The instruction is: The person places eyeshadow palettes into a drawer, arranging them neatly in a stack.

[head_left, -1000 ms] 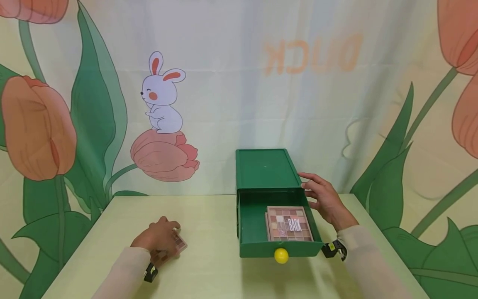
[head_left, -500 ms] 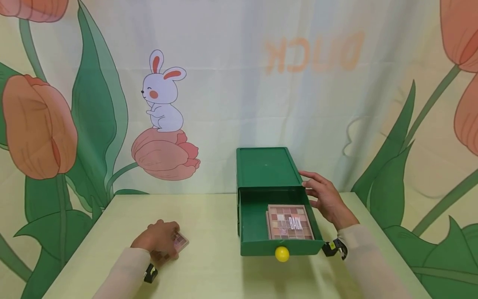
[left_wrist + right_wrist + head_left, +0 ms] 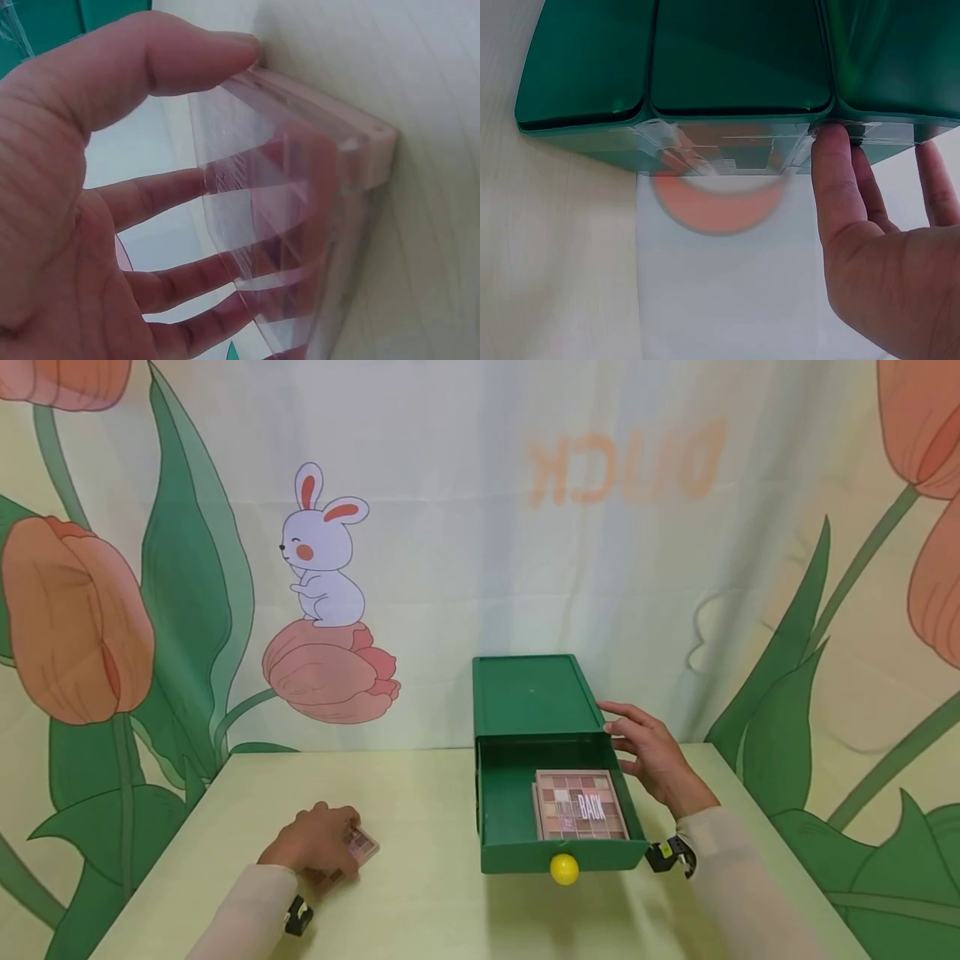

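Note:
At the left of the table in the head view, my left hand [image 3: 318, 843] grips an eyeshadow palette [image 3: 364, 843] by its edges. The left wrist view shows the thumb on one edge of the palette [image 3: 322, 172] and the other fingers behind its clear cover. My right hand [image 3: 656, 760] rests its fingertips against the right side of a green drawer unit [image 3: 528, 697]. In the right wrist view those fingers touch the taped side of the unit [image 3: 739, 71]. Its top drawer [image 3: 517, 860] is pulled out, and another palette [image 3: 581, 806] lies inside, at the right, perhaps stacked on a second one.
A round yellow knob [image 3: 564, 869] sticks out from the drawer front, which overhangs the pale table [image 3: 427, 827]. Behind stands a cloth backdrop [image 3: 450, 568] printed with tulips and a rabbit. A black wrist camera [image 3: 297, 916] sits on the left wrist.

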`<state>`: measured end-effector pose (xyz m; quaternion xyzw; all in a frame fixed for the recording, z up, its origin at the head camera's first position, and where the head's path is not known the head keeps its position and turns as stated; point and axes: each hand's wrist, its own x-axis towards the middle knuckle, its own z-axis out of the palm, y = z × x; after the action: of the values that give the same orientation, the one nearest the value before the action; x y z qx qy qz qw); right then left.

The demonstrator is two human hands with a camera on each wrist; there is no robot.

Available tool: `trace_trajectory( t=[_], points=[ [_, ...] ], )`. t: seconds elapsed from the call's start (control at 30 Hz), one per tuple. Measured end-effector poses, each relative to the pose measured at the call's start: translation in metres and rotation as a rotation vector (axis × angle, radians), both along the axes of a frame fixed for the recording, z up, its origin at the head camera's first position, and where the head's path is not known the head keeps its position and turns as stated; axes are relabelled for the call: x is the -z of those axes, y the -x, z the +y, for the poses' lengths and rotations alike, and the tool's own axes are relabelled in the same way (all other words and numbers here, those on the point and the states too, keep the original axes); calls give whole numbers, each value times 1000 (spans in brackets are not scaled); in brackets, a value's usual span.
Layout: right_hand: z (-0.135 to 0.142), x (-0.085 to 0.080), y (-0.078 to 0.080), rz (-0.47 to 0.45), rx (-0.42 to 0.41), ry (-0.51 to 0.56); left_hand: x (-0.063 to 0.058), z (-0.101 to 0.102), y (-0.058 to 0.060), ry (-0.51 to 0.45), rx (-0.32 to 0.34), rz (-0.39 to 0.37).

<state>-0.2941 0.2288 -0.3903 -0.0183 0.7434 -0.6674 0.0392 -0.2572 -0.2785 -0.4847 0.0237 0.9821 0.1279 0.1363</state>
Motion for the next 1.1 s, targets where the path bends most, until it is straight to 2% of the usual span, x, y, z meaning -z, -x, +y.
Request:
trace_trajectory(
  t=[0.27,0.43,0.63,0.83,1.1],
  points=[
    [-1,-1,0,-4,-1,-3,-5,-6,2,-55,18,3],
    [-1,0,0,-4,2,0,-17,-5,3,-56,38,31],
    [0,0,0,-4,-3,-3,-43,3,0,-46,65,83],
    [-1,0,1,-8,-1,-2,-74,13,-3,-88,93,110],
    [-1,0,1,-6,1,1,-122,41,-6,-118,192,136]
  ],
)
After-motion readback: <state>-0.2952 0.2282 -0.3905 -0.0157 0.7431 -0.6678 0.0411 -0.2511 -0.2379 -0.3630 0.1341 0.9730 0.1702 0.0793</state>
